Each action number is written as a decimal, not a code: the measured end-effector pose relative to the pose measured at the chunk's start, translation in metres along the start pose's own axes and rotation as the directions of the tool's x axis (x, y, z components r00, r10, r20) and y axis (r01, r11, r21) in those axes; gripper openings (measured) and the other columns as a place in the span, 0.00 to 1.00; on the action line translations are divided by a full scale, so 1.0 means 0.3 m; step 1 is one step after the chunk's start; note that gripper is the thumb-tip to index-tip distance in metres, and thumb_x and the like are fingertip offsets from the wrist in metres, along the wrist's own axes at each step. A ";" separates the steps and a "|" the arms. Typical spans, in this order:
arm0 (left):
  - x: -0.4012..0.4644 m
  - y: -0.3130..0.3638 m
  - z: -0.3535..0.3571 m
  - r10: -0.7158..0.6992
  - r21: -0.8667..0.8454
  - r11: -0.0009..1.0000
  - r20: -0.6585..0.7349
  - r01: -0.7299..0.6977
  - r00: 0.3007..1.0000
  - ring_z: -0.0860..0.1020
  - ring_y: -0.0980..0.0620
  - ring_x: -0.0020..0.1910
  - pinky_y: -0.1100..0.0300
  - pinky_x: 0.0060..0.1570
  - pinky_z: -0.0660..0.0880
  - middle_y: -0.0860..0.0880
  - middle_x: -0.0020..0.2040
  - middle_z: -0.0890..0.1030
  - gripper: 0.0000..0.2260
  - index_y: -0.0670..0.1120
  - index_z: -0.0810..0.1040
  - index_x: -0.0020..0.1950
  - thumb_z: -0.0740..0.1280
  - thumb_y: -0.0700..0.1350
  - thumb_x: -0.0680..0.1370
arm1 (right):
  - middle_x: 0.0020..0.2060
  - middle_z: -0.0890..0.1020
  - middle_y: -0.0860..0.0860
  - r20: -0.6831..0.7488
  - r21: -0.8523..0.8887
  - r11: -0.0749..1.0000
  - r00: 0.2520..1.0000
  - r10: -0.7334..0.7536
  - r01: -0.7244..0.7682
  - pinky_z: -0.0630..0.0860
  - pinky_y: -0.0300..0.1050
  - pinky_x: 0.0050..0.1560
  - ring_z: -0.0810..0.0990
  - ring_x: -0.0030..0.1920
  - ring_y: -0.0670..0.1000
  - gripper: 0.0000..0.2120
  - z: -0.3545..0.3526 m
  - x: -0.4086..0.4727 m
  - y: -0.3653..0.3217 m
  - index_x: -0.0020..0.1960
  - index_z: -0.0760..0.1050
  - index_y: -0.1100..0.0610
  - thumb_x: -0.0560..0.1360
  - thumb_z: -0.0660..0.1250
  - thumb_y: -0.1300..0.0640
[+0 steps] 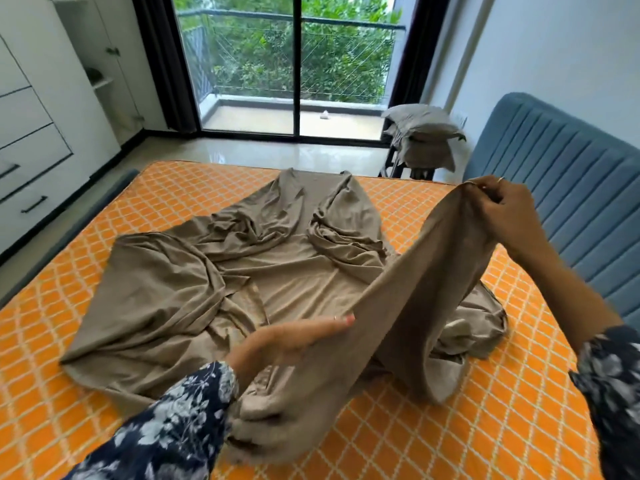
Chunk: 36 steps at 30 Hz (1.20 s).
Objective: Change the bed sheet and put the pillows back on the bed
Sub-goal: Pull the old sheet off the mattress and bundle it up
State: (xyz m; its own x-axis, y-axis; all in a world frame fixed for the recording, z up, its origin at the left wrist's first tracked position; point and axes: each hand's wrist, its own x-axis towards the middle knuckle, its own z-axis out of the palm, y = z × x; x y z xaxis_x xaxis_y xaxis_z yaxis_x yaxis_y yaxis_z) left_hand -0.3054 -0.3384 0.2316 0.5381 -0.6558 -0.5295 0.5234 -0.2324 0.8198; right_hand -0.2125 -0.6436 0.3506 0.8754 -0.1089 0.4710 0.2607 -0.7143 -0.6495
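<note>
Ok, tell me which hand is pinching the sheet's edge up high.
The right hand, raised near the blue headboard, pinches the taupe sheet. The left hand lies low, fingers straight.

The sheet (263,271) lies on the mattress (69,341), headboard (571,188) right, pillows (426,133) behind.

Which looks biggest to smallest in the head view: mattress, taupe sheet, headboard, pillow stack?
1. mattress
2. taupe sheet
3. headboard
4. pillow stack, though it sits farthest away, so its true size is unsure.
</note>
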 end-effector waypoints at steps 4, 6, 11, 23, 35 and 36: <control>0.010 0.172 -0.046 0.239 -0.329 0.902 -0.158 -0.280 0.958 0.83 0.55 0.38 0.61 0.42 0.80 0.49 0.41 0.85 0.21 0.48 0.84 0.44 0.57 0.60 0.76 | 0.47 0.82 0.52 0.022 0.040 0.999 1.000 -0.020 0.019 0.70 0.33 0.47 0.77 0.44 0.44 0.07 -0.054 0.037 0.018 0.54 0.80 0.54 0.78 0.65 0.59; -0.009 0.254 -0.090 0.314 -0.461 0.824 -0.113 -0.330 0.943 0.83 0.54 0.34 0.62 0.37 0.80 0.47 0.38 0.84 0.16 0.45 0.84 0.42 0.66 0.57 0.74 | 0.46 0.82 0.51 0.019 0.045 0.999 0.999 -0.031 0.030 0.70 0.36 0.49 0.78 0.45 0.42 0.06 -0.097 0.059 0.031 0.52 0.80 0.51 0.78 0.66 0.58; -0.008 0.316 -0.050 -0.027 0.312 0.950 0.037 0.014 0.999 0.76 0.61 0.31 0.71 0.28 0.73 0.54 0.39 0.80 0.18 0.49 0.82 0.48 0.75 0.60 0.67 | 0.45 0.82 0.50 0.035 0.037 0.996 0.996 -0.087 0.086 0.71 0.36 0.48 0.78 0.45 0.43 0.07 -0.201 0.113 0.060 0.49 0.79 0.50 0.78 0.65 0.60; 0.134 0.252 0.001 0.256 0.806 0.591 -0.213 0.022 0.943 0.71 0.63 0.28 0.69 0.31 0.66 0.53 0.32 0.78 0.06 0.45 0.82 0.36 0.74 0.47 0.68 | 0.46 0.83 0.54 -0.017 -0.077 0.997 1.000 -0.014 0.013 0.72 0.39 0.47 0.79 0.48 0.49 0.10 -0.334 0.287 0.275 0.54 0.81 0.58 0.76 0.66 0.55; 0.094 0.526 -0.090 0.697 0.917 0.302 -0.399 0.261 0.595 0.72 0.50 0.32 0.57 0.35 0.64 0.43 0.31 0.77 0.15 0.40 0.78 0.34 0.71 0.51 0.72 | 0.50 0.83 0.63 -0.018 -0.145 0.989 1.000 0.016 -0.019 0.73 0.53 0.55 0.80 0.52 0.60 0.12 -0.384 0.370 0.460 0.55 0.81 0.64 0.77 0.67 0.58; 0.086 0.555 -0.090 0.765 0.909 0.330 -0.415 0.255 0.493 0.72 0.50 0.31 0.58 0.34 0.64 0.43 0.30 0.77 0.18 0.39 0.79 0.35 0.69 0.56 0.70 | 0.51 0.82 0.64 -0.028 -0.152 0.988 0.999 0.033 -0.037 0.73 0.54 0.56 0.80 0.53 0.62 0.12 -0.388 0.375 0.471 0.55 0.80 0.65 0.77 0.67 0.58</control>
State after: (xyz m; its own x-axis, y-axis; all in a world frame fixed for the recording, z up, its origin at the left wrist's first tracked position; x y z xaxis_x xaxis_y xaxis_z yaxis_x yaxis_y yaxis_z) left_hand -0.1865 -0.3746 0.3484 0.9398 -0.2024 0.2755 -0.2908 -0.8968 0.3335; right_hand -0.1245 -0.8372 0.3814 0.8717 -0.1522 0.4659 0.1629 -0.8067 -0.5681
